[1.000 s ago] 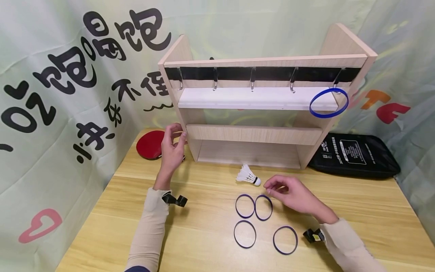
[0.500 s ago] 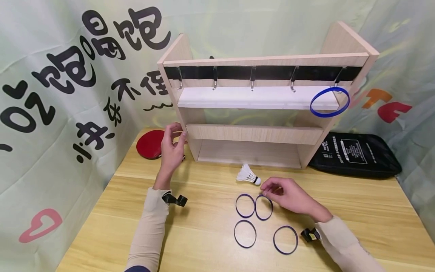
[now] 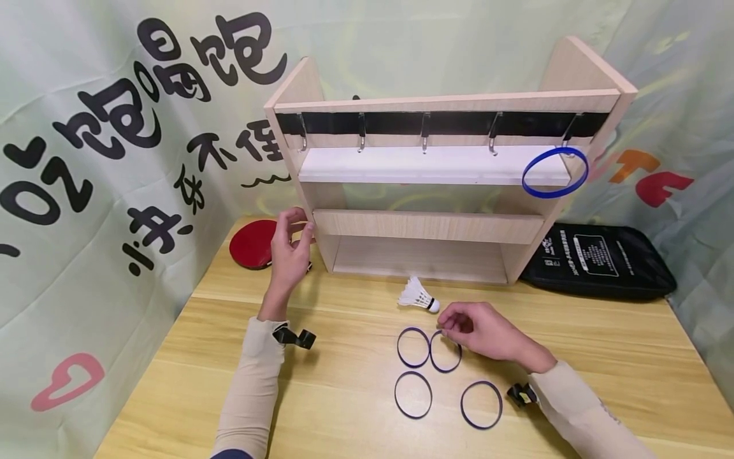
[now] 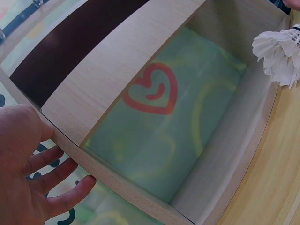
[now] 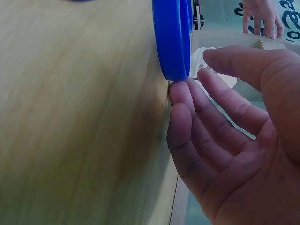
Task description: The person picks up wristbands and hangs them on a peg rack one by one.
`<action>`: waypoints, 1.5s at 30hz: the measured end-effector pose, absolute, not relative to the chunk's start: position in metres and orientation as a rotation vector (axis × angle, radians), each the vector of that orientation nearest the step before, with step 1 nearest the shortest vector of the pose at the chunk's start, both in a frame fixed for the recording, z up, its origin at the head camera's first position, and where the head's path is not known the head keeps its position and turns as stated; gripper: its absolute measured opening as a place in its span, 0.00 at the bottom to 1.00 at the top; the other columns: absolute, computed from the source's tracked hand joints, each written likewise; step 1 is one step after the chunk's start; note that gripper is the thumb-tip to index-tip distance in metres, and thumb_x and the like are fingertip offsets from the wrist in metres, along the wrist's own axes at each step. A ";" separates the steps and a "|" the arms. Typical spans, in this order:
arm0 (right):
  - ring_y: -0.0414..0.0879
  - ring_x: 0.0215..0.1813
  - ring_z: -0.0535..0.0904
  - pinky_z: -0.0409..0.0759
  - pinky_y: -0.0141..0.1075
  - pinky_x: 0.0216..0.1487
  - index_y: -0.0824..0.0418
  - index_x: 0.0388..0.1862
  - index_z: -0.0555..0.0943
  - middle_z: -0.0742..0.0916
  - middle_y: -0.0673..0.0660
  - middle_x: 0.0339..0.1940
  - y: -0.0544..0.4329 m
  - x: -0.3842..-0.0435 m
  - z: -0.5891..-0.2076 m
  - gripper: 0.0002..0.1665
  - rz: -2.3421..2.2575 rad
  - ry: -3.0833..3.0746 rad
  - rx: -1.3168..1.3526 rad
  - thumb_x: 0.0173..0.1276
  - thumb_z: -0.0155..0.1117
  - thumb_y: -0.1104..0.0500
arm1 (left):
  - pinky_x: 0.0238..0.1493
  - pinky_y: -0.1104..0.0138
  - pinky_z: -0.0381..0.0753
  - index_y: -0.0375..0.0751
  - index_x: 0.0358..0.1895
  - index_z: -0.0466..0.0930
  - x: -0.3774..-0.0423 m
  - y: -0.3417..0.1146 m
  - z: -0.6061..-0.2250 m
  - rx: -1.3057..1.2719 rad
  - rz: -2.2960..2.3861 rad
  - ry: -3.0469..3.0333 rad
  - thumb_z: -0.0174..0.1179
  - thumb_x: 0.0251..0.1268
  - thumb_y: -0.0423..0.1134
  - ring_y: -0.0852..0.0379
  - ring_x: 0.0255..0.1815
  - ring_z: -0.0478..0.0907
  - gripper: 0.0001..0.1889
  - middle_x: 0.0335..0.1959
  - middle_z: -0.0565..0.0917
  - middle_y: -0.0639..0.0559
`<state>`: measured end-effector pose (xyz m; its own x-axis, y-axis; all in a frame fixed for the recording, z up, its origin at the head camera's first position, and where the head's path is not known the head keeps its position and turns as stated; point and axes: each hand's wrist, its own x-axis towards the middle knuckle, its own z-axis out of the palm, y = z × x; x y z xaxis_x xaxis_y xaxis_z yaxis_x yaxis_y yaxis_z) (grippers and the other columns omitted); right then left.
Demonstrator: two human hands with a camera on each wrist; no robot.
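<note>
In the head view my right hand is low over the table, its fingertips at the far edge of a blue ring. The right wrist view shows the fingertips touching that blue ring, with the thumb apart from it. My left hand rests against the left side of a wooden shelf rack. Its fingers lie loosely outside the side panel and the thumb is at the front edge, as the left wrist view shows. Another blue ring hangs on the rightmost hook of the rack.
More rings lie flat nearby: one touching on the left, two closer to me. A white shuttlecock lies before the rack. A red table tennis bat is at left, a black case at right. Other metal hooks hang bare.
My right hand has shifted slightly left and toward me, bringing its fingertips to the ring's far edge. The left hand stays at the rack's side.
</note>
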<state>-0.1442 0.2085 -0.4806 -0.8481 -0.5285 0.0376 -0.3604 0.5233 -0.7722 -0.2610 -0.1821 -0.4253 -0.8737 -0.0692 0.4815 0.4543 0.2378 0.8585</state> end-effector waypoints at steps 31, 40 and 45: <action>0.33 0.37 0.80 0.82 0.29 0.39 0.55 0.41 0.87 0.89 0.47 0.35 0.213 -0.144 -0.472 0.04 -1.113 2.562 -0.694 0.76 0.71 0.64 | 0.51 0.60 0.92 0.32 0.66 0.73 -0.259 -0.181 -0.423 -0.342 -1.640 -2.122 0.59 0.83 0.31 0.45 0.59 0.84 0.16 0.63 0.82 0.35; 0.35 0.42 0.85 0.86 0.30 0.44 0.59 0.46 0.86 0.91 0.51 0.39 0.217 -0.143 -0.470 0.04 -1.203 2.505 -0.754 0.77 0.69 0.67 | 0.52 0.59 0.93 0.32 0.66 0.73 -0.259 -0.181 -0.423 -0.347 -1.637 -2.120 0.59 0.83 0.31 0.44 0.59 0.84 0.16 0.64 0.82 0.35; 0.40 0.43 0.87 0.88 0.31 0.41 0.66 0.56 0.86 0.92 0.56 0.43 0.223 -0.143 -0.464 0.12 -1.253 2.399 -0.752 0.77 0.70 0.64 | 0.52 0.52 0.93 0.32 0.66 0.73 -0.259 -0.181 -0.424 -0.341 -1.628 -2.122 0.59 0.83 0.31 0.45 0.58 0.84 0.16 0.63 0.82 0.35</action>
<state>-0.1435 0.2226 -0.4640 -0.8058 -0.5903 -0.0469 -0.2986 0.4735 -0.8286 -0.2591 -0.1813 -0.4239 -0.8719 -0.0709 0.4844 0.4495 0.2762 0.8495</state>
